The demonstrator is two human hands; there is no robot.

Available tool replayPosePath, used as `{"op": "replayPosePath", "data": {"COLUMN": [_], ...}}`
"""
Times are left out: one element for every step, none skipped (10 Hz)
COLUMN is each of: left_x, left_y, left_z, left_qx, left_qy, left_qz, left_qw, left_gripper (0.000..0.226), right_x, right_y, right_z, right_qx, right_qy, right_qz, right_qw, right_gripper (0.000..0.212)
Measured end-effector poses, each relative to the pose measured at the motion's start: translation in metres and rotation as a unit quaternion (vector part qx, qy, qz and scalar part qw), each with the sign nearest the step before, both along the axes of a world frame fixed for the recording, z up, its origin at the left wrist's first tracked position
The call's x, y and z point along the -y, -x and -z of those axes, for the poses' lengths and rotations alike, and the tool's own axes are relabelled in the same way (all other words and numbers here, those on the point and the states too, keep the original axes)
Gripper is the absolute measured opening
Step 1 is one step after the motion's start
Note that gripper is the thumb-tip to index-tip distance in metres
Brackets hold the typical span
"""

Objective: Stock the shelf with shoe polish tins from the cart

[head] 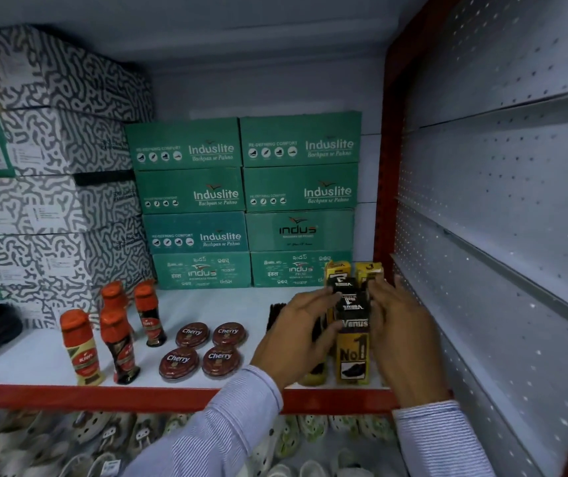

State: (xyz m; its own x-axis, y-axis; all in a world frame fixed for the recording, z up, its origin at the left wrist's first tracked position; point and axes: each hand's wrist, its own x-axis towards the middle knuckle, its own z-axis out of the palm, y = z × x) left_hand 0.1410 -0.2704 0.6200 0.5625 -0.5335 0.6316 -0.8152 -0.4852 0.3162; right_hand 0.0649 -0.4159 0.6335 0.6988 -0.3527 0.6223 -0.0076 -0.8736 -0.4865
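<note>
Several round dark-red Cherry polish tins [200,349] lie flat in a square group on the white shelf [35,359], left of my hands. At the right end of the shelf stand yellow-and-black Venus boxes [353,352] in a row running back. My left hand [296,335] presses against the left side of that row and my right hand [399,339] against its right side, fingers curled around the upper boxes. No cart is in view.
Several orange-capped Kiwi liquid polish bottles [117,342] stand left of the tins. Green Induslite shoe boxes [241,201] are stacked at the back, patterned boxes [52,149] at the left. A red upright and perforated panel [502,208] close the right side. Sandals hang below.
</note>
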Motion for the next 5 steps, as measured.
{"op": "replayPosePath", "data": {"left_x": [0.016,0.023,0.024,0.023,0.018], "left_y": [-0.004,-0.007,-0.01,-0.011,-0.006], "left_z": [0.0,0.001,0.003,0.003,0.0], "left_qx": [-0.015,-0.02,-0.026,-0.024,-0.015], "left_qy": [-0.014,-0.028,-0.034,-0.024,-0.028], "left_qz": [-0.006,-0.004,0.002,0.006,-0.008], "left_qw": [1.0,0.999,0.999,0.999,0.999], "left_gripper": [0.043,0.037,0.033,0.033,0.036], "right_x": [0.012,0.018,0.021,0.024,0.021], "right_y": [-0.005,-0.012,-0.016,-0.017,-0.012], "right_z": [0.009,0.016,0.02,0.022,0.014], "right_qx": [-0.04,-0.031,-0.045,-0.053,-0.027], "right_qy": [0.007,-0.002,-0.008,-0.004,-0.02], "right_qz": [0.016,0.023,0.021,0.018,0.029], "right_qw": [0.999,0.999,0.999,0.998,0.999], "right_gripper": [0.027,0.019,0.018,0.02,0.024]}}
